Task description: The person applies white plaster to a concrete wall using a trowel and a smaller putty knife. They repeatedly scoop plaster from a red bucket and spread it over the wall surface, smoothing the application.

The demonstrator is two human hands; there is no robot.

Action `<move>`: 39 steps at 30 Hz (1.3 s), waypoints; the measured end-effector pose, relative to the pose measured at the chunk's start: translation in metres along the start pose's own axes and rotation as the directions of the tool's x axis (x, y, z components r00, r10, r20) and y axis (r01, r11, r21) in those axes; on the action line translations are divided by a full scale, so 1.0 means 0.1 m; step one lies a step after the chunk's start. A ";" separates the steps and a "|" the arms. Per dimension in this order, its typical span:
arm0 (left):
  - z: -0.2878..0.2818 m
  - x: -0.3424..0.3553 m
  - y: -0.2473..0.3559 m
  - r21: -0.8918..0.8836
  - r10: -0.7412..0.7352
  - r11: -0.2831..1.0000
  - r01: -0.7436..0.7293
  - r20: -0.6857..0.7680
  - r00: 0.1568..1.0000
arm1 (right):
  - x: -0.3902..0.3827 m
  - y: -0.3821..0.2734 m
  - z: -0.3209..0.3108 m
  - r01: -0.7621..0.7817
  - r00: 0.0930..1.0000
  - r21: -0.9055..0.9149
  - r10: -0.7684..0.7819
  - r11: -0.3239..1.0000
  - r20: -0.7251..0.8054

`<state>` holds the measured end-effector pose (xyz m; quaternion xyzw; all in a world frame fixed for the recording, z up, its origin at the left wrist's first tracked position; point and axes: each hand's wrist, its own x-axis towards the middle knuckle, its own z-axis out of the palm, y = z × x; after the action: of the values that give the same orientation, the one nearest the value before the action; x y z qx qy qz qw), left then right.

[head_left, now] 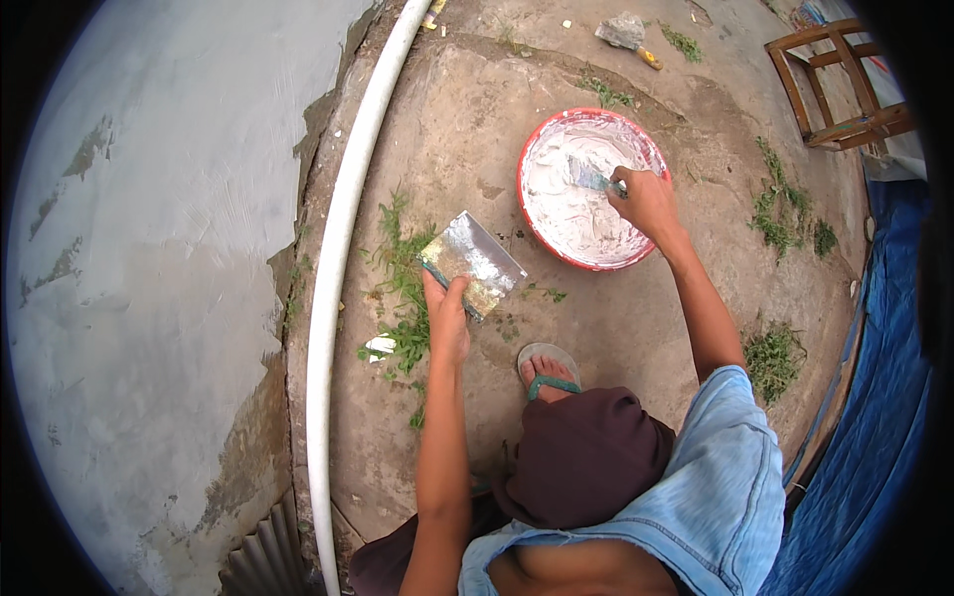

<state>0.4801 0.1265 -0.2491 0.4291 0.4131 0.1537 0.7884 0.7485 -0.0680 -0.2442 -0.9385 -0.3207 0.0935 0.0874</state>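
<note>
Scooping white paste from the round red plastic basin (537,149), the right hand (646,199) grips a narrow putty knife (591,179) and should lift it level, while the left hand (445,316) clasps the flat metal trowel (475,263).

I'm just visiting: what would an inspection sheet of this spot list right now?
Surface: bare concrete ground, weeds in cracks.
Job's things: red basin of white paste; flat metal trowel; small scraper.
Clutter: lump of rubble.
Hands: left hand grips the trowel; right hand holds the scraper in the paste.
Cables: nothing seen; a white pipe runs along the wall.
Surroundings: plastered wall, wooden chair, blue tarpaulin.
</note>
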 end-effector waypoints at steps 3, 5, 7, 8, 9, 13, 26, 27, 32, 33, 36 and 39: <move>0.08 -0.02 0.02 -0.026 -0.018 0.999 0.019 0.031 0.999 | -0.02 -0.06 0.11 -0.030 0.999 0.046 0.030 0.998 -0.012; 0.10 -0.01 0.02 -0.031 -0.035 0.999 0.036 0.038 0.999 | -0.05 -0.07 0.15 -0.021 0.998 0.094 0.026 0.995 -0.051; 0.10 -0.01 0.00 -0.031 -0.058 0.998 0.059 0.027 0.998 | -0.08 -0.05 0.18 -0.007 0.997 0.124 0.017 0.992 -0.078; 0.09 -0.01 -0.01 -0.018 -0.069 0.997 0.069 0.005 0.998 | -0.10 -0.07 0.20 0.003 0.996 0.140 0.010 0.990 -0.091; 0.08 0.00 -0.04 -0.005 -0.079 0.997 0.079 -0.018 0.997 | -0.13 -0.10 0.21 0.009 0.995 0.116 0.003 0.993 -0.102; 0.05 -0.01 -0.03 0.000 -0.104 0.995 0.104 0.012 0.995 | -0.23 -0.27 0.26 0.008 0.993 0.086 0.002 0.996 -0.120; 0.04 0.19 -0.16 -0.025 -0.087 0.996 0.089 0.061 0.994 | -0.41 0.13 0.09 -0.264 0.963 0.834 0.177 0.485 0.202; 0.10 0.23 -0.16 -0.018 -0.066 0.998 0.067 0.042 0.997 | -0.49 0.12 -0.03 -0.271 0.961 0.851 0.173 0.449 0.215; 0.74 0.16 0.21 -0.075 -0.155 0.982 0.173 0.193 0.969 | -0.97 -0.04 -0.32 0.067 0.984 0.806 0.093 0.588 -0.151; 0.84 0.15 0.25 -0.085 -0.212 0.970 0.229 0.169 0.963 | -1.00 -0.13 -0.36 0.225 0.946 0.687 0.014 0.691 -0.324; 1.07 0.07 0.31 -0.118 -0.278 0.943 0.313 0.241 0.930 | -1.07 -0.17 -0.36 0.406 0.842 0.459 -0.129 0.790 -0.523; 1.11 0.08 0.27 -0.172 -0.288 0.918 0.358 0.332 0.898 | -1.08 -0.19 -0.34 0.444 0.764 0.266 -0.207 0.856 -0.612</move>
<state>0.5749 0.0858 -0.1994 0.2789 0.3337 -0.0006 0.9005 0.6616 -0.1233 -0.1940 -0.8137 -0.4160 -0.1413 0.3805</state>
